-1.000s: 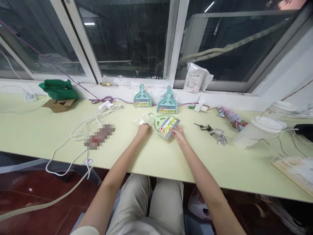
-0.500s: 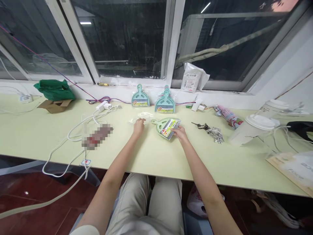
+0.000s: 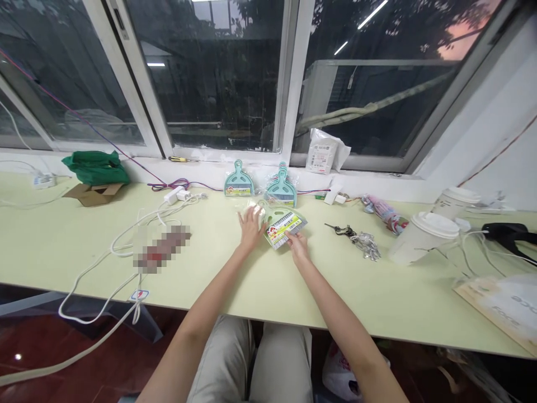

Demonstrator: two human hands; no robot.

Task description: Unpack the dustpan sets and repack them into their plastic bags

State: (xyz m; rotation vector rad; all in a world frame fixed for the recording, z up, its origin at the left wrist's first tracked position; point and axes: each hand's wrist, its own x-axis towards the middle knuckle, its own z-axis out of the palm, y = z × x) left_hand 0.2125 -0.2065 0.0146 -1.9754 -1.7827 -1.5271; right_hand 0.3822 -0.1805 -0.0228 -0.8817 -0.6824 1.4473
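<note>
A light green mini dustpan (image 3: 300, 215) with a grey-bristled brush and a printed card (image 3: 280, 234) is held tilted just above the desk. My right hand (image 3: 298, 247) grips its lower right edge, thumb on the card. At the left end of the dustpan, my left hand (image 3: 250, 225) is on a clear plastic bag (image 3: 259, 208), its fingers curved over the film. The bag lies around the handle end, and I cannot tell how far it covers it. Behind stand a bagged teal dustpan set (image 3: 238, 183) and a stack of several more teal dustpan sets (image 3: 282, 187).
White cables (image 3: 121, 238) and a blurred-out object (image 3: 163, 249) lie left; a green cloth (image 3: 96, 167) rests on a cardboard box (image 3: 94, 194). To the right are keys (image 3: 358, 238), a folded umbrella (image 3: 385, 215), paper cups (image 3: 423, 238) and a paper bag (image 3: 499, 308).
My left hand has moved right with the plastic bag, up to the dustpan's handle end. The dustpan has turned slightly in my right hand. The view has tilted up a little.
</note>
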